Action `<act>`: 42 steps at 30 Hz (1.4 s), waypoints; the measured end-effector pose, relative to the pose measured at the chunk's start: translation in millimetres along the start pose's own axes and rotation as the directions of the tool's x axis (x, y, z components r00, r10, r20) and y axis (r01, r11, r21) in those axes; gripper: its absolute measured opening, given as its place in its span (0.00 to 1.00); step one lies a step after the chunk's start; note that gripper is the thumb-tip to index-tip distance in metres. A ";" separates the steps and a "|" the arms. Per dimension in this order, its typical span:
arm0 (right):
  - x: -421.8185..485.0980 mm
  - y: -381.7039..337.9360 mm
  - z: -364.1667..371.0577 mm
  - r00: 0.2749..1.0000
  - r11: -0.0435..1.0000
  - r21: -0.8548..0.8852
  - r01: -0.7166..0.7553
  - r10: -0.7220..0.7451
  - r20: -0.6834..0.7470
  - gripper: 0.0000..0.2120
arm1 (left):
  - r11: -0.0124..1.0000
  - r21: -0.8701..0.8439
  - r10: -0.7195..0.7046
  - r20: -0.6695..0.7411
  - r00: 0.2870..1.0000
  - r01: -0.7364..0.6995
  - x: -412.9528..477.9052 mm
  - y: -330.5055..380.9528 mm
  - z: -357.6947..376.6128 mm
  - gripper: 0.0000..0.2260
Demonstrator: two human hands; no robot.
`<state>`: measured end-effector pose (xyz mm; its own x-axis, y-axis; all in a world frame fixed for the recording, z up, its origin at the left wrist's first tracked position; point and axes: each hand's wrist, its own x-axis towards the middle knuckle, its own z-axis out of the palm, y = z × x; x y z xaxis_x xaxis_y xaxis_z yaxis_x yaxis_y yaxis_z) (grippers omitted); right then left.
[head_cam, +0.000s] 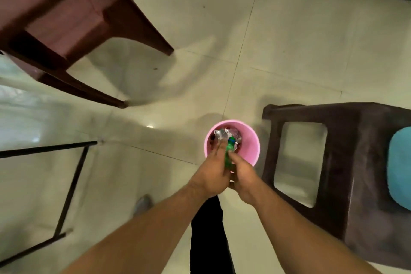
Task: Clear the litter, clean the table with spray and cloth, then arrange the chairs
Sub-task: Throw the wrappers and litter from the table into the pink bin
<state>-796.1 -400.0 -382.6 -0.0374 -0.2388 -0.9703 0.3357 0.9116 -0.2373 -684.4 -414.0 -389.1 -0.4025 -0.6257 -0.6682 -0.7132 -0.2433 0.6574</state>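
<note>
Both hands are seen from the head view, brought together over the near rim of a pink bin [251, 140] standing on the tiled floor. By the left hand [211, 171] and the right hand [241, 176] a green bottle [229, 154] with a blue cap is pinched between them, cap pointing down into the bin. The left hand's fingers [216, 147] are stretched out along the bottle toward the crumpled foil [221, 134] already lying inside; the right hand is closed against the bottle's lower part. Other scraps in the bin are too blurred to be told apart.

Litter clearing is judged to be under way, with some rubbish binned and the bottle not yet let go. The glass table [26, 104] at the left edge is mostly out of view, so remaining litter cannot be told. Spray and cloth are not seen. A reddish chair [66, 6] and a dark stool [347, 162] stand apart, apparently yet to be arranged
</note>
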 end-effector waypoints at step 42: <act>-298.7 76.9 -36.9 0.703 0.241 -0.906 0.347 -0.706 0.082 0.24 | 0.707 0.701 0.229 -0.106 0.968 -0.091 -290.9 91.1 -41.5 0.32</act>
<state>-793.8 -246.3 -112.7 -0.1863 -0.8389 -0.5113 -0.7848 0.4402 -0.4362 -608.5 -284.8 -120.4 -0.4919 -0.7398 -0.4590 -0.8703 0.4041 0.2815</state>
